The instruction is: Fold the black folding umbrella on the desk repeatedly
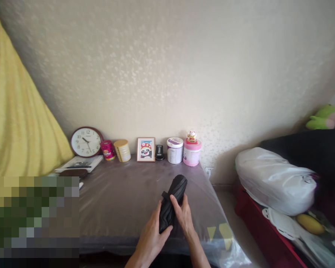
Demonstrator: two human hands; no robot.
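A folded black umbrella [179,185] is held at a slant over the front part of the table, its far end leaning right. My left hand [154,232] is wrapped round its lower end, thumb across the near side. My right hand [183,214] grips the right side at mid-length, with the thumb on top of the folds. A short black strap [165,194] sticks out on the umbrella's left side. The fingers beneath the umbrella are hidden.
Along the wall on the table [123,201] stand a clock [87,142], several cans, a framed panda picture [146,150] and a lucky cat figurine [192,136]. A white plastic bag [273,178] lies at right. A yellow curtain [19,100] hangs at left; the lower left is pixelated.
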